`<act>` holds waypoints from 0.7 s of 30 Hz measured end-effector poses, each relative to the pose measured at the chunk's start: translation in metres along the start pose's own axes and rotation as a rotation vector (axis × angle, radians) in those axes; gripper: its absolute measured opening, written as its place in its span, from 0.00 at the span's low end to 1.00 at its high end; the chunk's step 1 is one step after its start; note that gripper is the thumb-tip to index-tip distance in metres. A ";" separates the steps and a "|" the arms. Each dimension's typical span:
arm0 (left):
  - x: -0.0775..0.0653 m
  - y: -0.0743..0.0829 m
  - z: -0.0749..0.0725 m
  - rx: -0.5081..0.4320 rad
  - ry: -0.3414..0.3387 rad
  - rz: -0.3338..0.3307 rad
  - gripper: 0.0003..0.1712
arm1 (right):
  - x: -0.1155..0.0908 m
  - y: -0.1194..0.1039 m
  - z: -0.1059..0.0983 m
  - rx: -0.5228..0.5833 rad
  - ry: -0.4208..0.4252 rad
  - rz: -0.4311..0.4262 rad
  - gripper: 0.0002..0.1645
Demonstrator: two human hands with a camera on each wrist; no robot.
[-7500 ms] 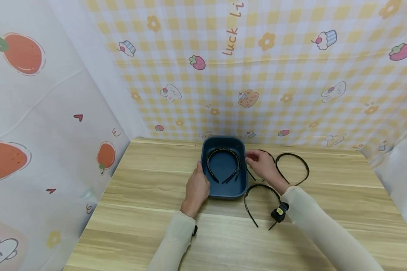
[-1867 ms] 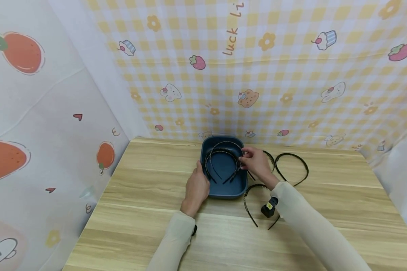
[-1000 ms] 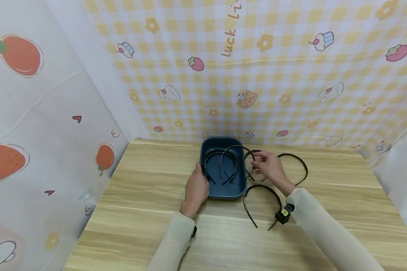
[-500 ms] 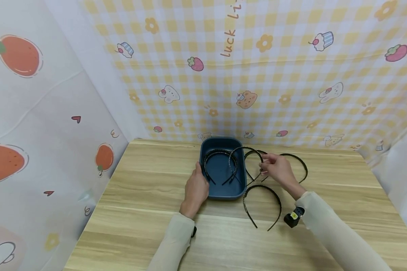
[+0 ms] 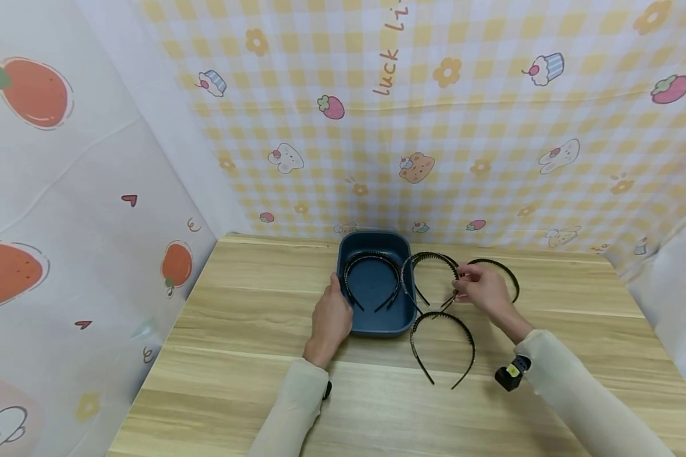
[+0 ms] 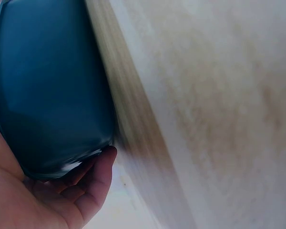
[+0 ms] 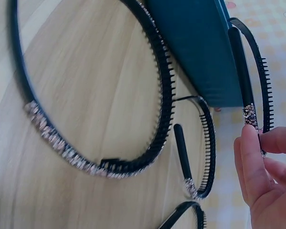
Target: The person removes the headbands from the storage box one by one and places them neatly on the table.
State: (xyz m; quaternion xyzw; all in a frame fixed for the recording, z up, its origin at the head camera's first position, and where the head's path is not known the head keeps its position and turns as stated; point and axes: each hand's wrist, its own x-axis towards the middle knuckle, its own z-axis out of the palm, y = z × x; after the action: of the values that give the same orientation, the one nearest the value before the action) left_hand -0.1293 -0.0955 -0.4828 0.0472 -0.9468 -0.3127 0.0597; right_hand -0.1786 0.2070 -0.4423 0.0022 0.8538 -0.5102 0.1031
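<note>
My left hand (image 5: pixel 330 317) grips the left side of a dark blue box (image 5: pixel 377 332); in the left wrist view its fingers curl against the box wall (image 6: pixel 52 86). Nested black headbands (image 5: pixel 371 255) lie inside, too overlapped to count. Just right of the box, my right hand (image 5: pixel 486 292) pinches one arm of a toothed black headband (image 5: pixel 403 273). Glitter covers part of that headband (image 7: pixel 248 112) near my fingertips in the right wrist view. It hangs over the box's right rim and overlaps a headband behind it.
One headband (image 5: pixel 443 313) lies on the wooden table (image 5: pixel 251 317) in front of the box's right corner. Another headband (image 5: pixel 511 273) lies farther right, partly behind my right hand. A checked cloth (image 5: pixel 331 171) rises behind the table's back edge.
My right hand has carried the pinched headband from above the box rightward, to beyond the rim. The left hand and the box have stayed where they were.
</note>
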 end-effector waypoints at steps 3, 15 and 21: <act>0.000 0.000 0.001 0.005 -0.001 -0.002 0.31 | -0.002 0.005 -0.004 -0.010 0.002 0.004 0.28; 0.001 -0.002 0.001 0.014 0.001 0.001 0.31 | -0.010 0.024 -0.018 -0.068 0.020 0.005 0.29; 0.001 -0.002 0.003 0.026 0.010 0.005 0.31 | -0.015 0.032 -0.024 -0.086 0.023 0.028 0.28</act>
State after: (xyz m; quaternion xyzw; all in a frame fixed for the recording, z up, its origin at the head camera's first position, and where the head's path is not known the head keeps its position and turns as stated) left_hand -0.1309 -0.0956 -0.4858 0.0472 -0.9507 -0.2998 0.0643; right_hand -0.1647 0.2443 -0.4565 0.0157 0.8760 -0.4714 0.1002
